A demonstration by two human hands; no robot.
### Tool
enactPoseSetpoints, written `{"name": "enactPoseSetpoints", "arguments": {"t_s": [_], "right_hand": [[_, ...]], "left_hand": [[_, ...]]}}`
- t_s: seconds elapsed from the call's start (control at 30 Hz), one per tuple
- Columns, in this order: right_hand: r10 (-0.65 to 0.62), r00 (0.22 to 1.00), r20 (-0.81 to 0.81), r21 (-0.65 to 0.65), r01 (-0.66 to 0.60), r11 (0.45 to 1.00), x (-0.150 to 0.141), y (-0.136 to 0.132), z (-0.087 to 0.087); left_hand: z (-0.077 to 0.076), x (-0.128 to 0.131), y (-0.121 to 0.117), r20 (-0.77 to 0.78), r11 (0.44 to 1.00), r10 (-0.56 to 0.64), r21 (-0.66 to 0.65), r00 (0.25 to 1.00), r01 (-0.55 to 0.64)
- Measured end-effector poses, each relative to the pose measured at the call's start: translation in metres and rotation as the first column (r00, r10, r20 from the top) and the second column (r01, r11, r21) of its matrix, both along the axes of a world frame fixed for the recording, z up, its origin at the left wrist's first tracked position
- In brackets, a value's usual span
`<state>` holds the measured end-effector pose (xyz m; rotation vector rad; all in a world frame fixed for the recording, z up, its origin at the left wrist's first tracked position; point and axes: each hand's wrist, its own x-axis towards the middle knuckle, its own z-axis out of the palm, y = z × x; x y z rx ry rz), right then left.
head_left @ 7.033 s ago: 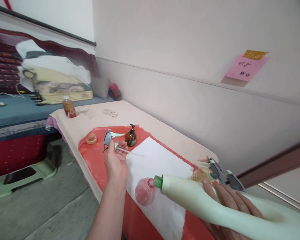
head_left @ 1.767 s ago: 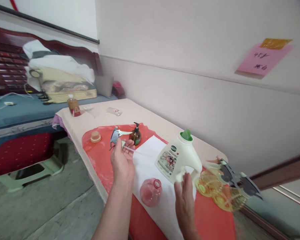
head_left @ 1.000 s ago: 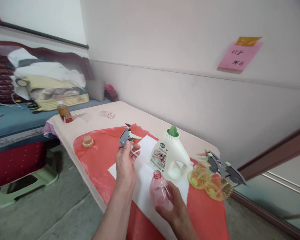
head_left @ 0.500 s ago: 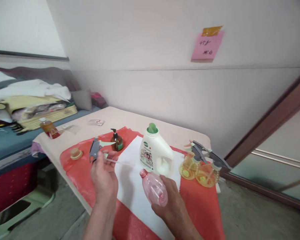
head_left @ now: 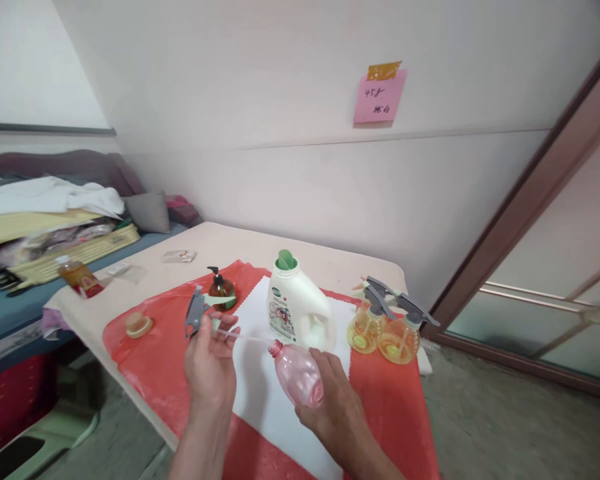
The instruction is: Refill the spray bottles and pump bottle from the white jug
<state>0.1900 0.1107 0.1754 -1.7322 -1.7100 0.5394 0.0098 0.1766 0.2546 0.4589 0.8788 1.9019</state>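
In my left hand [head_left: 211, 360] is a grey and pale green trigger spray head [head_left: 196, 312], its thin dip tube pointing right. My right hand [head_left: 333, 397] grips a clear pink bottle [head_left: 296, 375] by its base end, tilted with the open neck toward the left. The tube's tip lies close to the bottle mouth; whether it has entered I cannot tell. Just behind the bottle a white detergent jug [head_left: 300, 303] with a green spout stands upright on a white sheet [head_left: 260, 400].
Two yellow spray bottles [head_left: 383, 333] stand at the right. A brown pump bottle [head_left: 222, 290] is behind my left hand. A beige cap [head_left: 138, 324] rests on the red cloth [head_left: 153, 367]. An amber bottle [head_left: 79, 277] lies near the left table edge. A pink note hangs on the wall.
The bottle and the spray head's tube have come together, the neck now near the tube's tip. The bottle is turned more sideways. The whole view has shifted slightly.
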Motion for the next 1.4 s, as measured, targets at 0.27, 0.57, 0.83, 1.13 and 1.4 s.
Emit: {"name": "enactPoseSetpoints", "arguments": {"t_s": [0.27,0.57,0.83,1.13,1.4], "right_hand": [[0.04,0.999,-0.029,0.047,-0.039,0.998,0.0,0.0,0.003],[0.055,0.998,0.01,0.295,-0.056,0.954,0.0,-0.004,0.003],[-0.01,0.999,-0.041,0.418,0.026,0.908,0.004,-0.002,0.006],[0.051,0.973,-0.225,0.281,0.015,0.96,0.004,-0.004,0.021],[0.069,0.927,-0.368,0.187,0.001,0.982,0.006,-0.004,0.025]], "left_hand": [[-0.002,0.009,-0.003,-0.006,0.99,-0.131,-0.056,0.991,0.131],[-0.015,0.047,-0.019,-0.083,0.919,-0.371,-0.175,0.925,0.353],[-0.006,0.05,-0.023,0.013,0.88,-0.46,-0.131,0.888,0.457],[-0.008,0.054,-0.027,-0.011,0.881,-0.462,-0.117,0.887,0.458],[-0.009,0.053,-0.027,-0.084,0.893,-0.439,-0.145,0.894,0.425]]}}
